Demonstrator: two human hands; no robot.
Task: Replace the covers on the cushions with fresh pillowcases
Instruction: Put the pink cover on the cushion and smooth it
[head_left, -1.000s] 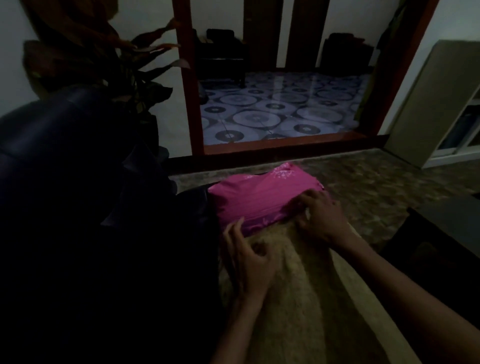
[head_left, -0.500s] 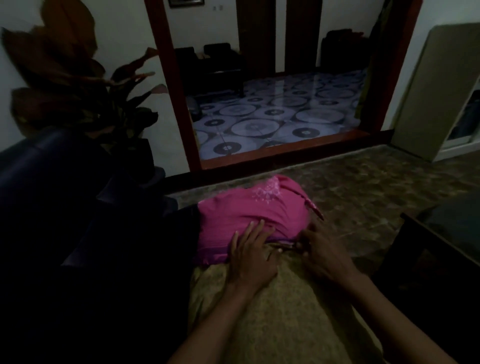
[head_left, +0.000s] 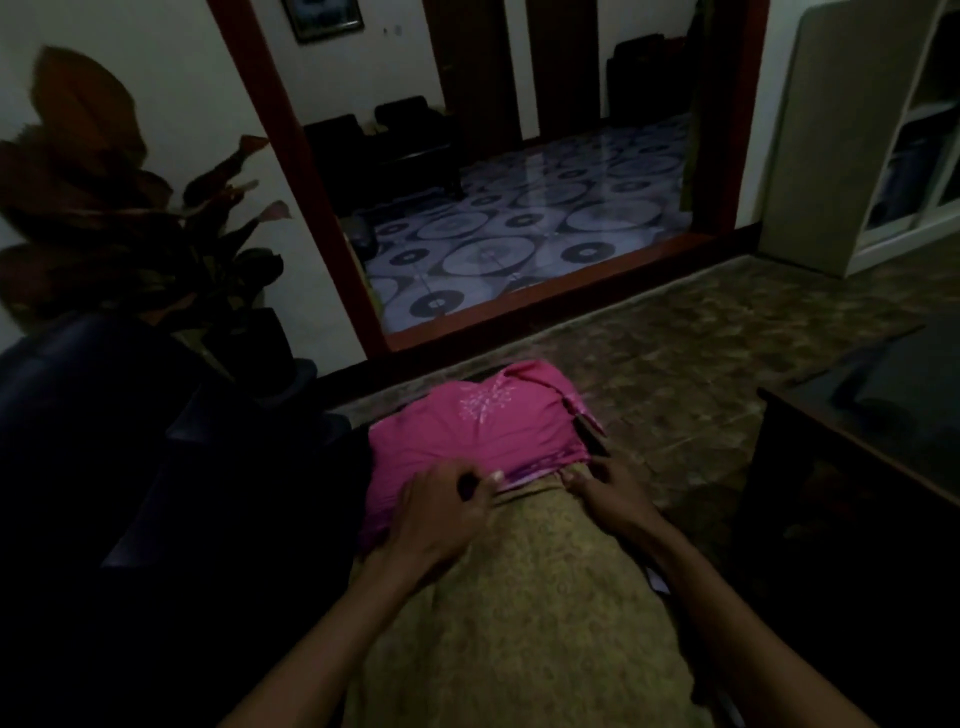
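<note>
Pink pillowcase (head_left: 478, 431) being shown with pale floral motif; tan patterned cushion (head_left: 519, 597) lying at 6 o'clock; circle-patterned blue-grey floor (head_left: 519, 228) showing at 12 o'clock.

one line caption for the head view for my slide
Both hands work a bright pink fabric pillowcase along a tan woven cushion.

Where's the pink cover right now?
Head view, centre: the pink cover is bunched over the far end of the tan cushion, both hands at its near edge, left hand and right hand.

- My lap, draped in a tan patterned cloth (head_left: 524, 613), carries the pink cushion (head_left: 467, 436).
- Beyond it, brown patterned floor (head_left: 727, 332).
</note>
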